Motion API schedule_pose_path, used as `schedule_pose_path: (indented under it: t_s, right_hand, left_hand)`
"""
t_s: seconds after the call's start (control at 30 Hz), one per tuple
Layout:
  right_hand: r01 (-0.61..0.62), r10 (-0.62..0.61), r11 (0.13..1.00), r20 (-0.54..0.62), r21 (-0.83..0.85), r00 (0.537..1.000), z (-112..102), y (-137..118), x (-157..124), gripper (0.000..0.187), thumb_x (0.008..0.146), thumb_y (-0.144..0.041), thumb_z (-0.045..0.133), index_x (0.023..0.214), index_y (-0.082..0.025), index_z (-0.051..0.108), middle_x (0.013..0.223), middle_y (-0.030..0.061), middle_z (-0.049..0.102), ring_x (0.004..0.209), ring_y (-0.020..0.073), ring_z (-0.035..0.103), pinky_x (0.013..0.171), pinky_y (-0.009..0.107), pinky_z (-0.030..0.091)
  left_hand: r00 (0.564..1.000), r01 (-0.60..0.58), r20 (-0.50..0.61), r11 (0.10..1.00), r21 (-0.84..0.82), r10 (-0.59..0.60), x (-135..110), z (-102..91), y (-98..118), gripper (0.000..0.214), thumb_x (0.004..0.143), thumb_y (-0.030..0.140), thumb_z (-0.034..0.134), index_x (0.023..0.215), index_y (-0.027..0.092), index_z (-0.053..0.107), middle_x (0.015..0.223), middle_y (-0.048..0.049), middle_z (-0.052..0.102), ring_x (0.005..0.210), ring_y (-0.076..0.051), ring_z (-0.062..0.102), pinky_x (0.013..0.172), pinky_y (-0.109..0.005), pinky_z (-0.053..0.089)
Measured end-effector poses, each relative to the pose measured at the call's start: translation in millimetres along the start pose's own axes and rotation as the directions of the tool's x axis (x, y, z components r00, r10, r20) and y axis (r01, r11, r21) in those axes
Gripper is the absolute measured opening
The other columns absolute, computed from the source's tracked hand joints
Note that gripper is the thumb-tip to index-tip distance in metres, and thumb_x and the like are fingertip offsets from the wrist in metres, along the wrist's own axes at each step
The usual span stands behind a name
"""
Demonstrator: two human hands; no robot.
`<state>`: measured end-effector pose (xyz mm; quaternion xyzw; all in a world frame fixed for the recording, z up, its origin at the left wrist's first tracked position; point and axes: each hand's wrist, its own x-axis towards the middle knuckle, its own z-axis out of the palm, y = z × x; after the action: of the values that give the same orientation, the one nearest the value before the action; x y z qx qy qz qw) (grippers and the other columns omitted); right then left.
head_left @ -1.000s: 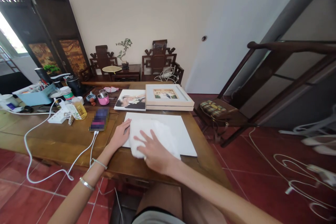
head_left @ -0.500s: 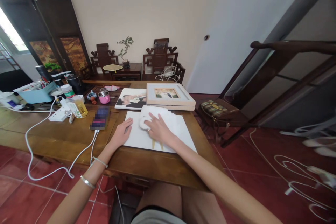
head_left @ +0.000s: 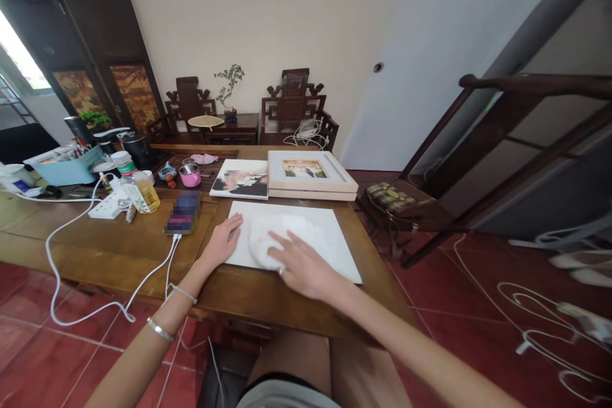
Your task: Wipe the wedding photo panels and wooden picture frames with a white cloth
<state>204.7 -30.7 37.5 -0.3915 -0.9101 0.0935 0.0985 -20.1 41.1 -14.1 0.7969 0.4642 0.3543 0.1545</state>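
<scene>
A white flat board [head_left: 335,239] lies on the wooden table [head_left: 119,248] in front of me. A white cloth [head_left: 282,236] sits on the board. My right hand [head_left: 301,264] lies flat on the cloth's near edge, fingers spread, pressing it down. At the board's left edge rests my left hand [head_left: 220,243], fingers stretched out and holding the board still. Beyond the board lie a framed picture [head_left: 308,173] and a photo print [head_left: 241,178].
A phone [head_left: 182,215] on a white cable lies left of my left hand. Further left are a power strip [head_left: 108,207], bottles, a pink cup [head_left: 190,175] and a blue tray [head_left: 64,169]. A wooden chair [head_left: 411,201] stands to the right. Cables lie on the red floor.
My right hand has slid the cloth from the board's far edge back toward me, to the near edge. The left hand has stayed at the board's left edge.
</scene>
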Motion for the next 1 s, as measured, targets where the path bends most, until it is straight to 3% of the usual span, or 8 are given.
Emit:
schedule_pose_path:
  t_s: [0.13, 0.23, 0.43, 0.53, 0.63, 0.73, 0.87, 1.0]
  right_hand:
    - [-0.139, 0.132, 0.987, -0.074, -0.085, 0.988, -0.2, 33.4, 38.3, 0.041, 0.071, -0.006, 0.042, 0.109, -0.013, 0.054, 0.123, 0.0173, 0.055, 0.134, 0.0262, 0.024, 0.106, 0.052, 0.017]
    - [-0.162, 0.153, 0.982, -0.096, -0.096, 0.984, 6.8, 26.3, 59.5, 0.042, 0.072, -0.007, 0.043, 0.112, -0.015, 0.054, 0.132, 0.0148, 0.048, 0.134, 0.0307, 0.019, 0.104, 0.058, 0.014]
    - [0.242, -0.243, 0.969, -0.013, -0.038, 0.970, 13.1, -24.3, 43.7, 0.040, 0.067, -0.005, 0.046, 0.102, -0.019, 0.060, 0.139, 0.0058, 0.043, 0.135, 0.0265, 0.018, 0.107, 0.054, 0.011]
    - [0.326, -0.326, 0.945, 0.057, 0.017, 0.944, 1.3, -32.5, 19.5, 0.039, 0.066, -0.006, 0.047, 0.100, -0.019, 0.060, 0.131, 0.0078, 0.051, 0.134, 0.0240, 0.023, 0.108, 0.049, 0.015]
    - [0.229, -0.230, 0.973, 0.112, 0.026, 0.967, -12.4, -18.9, 7.0, 0.036, 0.066, -0.006, 0.045, 0.096, -0.019, 0.060, 0.128, 0.0118, 0.053, 0.123, 0.0244, 0.041, 0.106, 0.044, 0.023]
    - [0.044, -0.046, 0.998, 0.048, 0.041, 0.998, -17.1, 7.8, 16.6, 0.033, 0.069, -0.007, 0.042, 0.095, -0.019, 0.059, 0.121, 0.0105, 0.058, 0.109, 0.0262, 0.053, 0.100, 0.044, 0.030]
    - [-0.112, 0.122, 0.981, -0.056, 0.161, 0.991, -9.1, 34.1, 57.1, 0.031, 0.079, -0.013, 0.037, 0.101, -0.018, 0.058, 0.113, 0.0084, 0.062, 0.107, 0.0268, 0.053, 0.101, 0.045, 0.026]
    - [-0.102, 0.131, 0.967, -0.109, 0.235, 0.985, -0.5, 31.4, 103.6, 0.031, 0.089, -0.024, 0.031, 0.106, -0.021, 0.056, 0.120, 0.0038, 0.059, 0.109, 0.0230, 0.052, 0.098, 0.036, 0.031]
  left_hand:
    - [1.000, 0.005, -0.003, 1.000, -0.018, -0.005, 0.2, 0.0, 1.4, 0.036, 0.086, 0.026, 0.041, 0.115, 0.014, 0.060, 0.126, -0.0094, 0.056, 0.122, -0.021, 0.048, 0.107, -0.041, 0.035]
    - [0.998, 0.041, -0.046, 0.997, -0.071, -0.044, 0.9, -3.1, 4.8, 0.039, 0.089, 0.033, 0.038, 0.119, 0.015, 0.057, 0.128, -0.0086, 0.055, 0.122, -0.020, 0.048, 0.107, -0.039, 0.034]
    - [0.979, 0.070, -0.173, 0.979, -0.192, -0.104, 0.9, -10.9, 15.2, 0.050, 0.093, 0.040, 0.022, 0.130, 0.015, 0.046, 0.137, -0.0052, 0.046, 0.129, -0.016, 0.038, 0.111, -0.033, 0.027]
    - [0.980, 0.068, -0.172, 0.982, -0.178, -0.099, 0.0, -10.2, 16.3, 0.051, 0.094, 0.041, 0.021, 0.128, 0.014, 0.047, 0.136, -0.0052, 0.047, 0.127, -0.017, 0.041, 0.110, -0.032, 0.029]
    - [0.989, 0.076, -0.115, 0.989, -0.125, -0.090, -0.2, -6.5, 13.1, 0.049, 0.093, 0.040, 0.025, 0.120, 0.014, 0.056, 0.130, -0.0067, 0.054, 0.123, -0.019, 0.047, 0.107, -0.033, 0.034]
    - [0.995, 0.069, -0.070, 0.997, -0.043, -0.072, 0.4, -3.0, 8.7, 0.044, 0.091, 0.038, 0.033, 0.113, 0.012, 0.062, 0.123, -0.0089, 0.059, 0.118, -0.022, 0.052, 0.104, -0.036, 0.038]
    - [0.998, 0.038, -0.048, 0.999, -0.027, -0.040, 1.3, -1.9, 5.8, 0.036, 0.087, 0.032, 0.043, 0.107, 0.013, 0.066, 0.116, -0.0082, 0.063, 0.115, -0.023, 0.054, 0.102, -0.035, 0.039]
    - [0.999, 0.020, -0.039, 1.000, -0.008, -0.020, 1.7, -2.4, 6.0, 0.030, 0.084, 0.027, 0.046, 0.102, 0.017, 0.069, 0.109, -0.0051, 0.067, 0.108, -0.023, 0.059, 0.098, -0.035, 0.043]
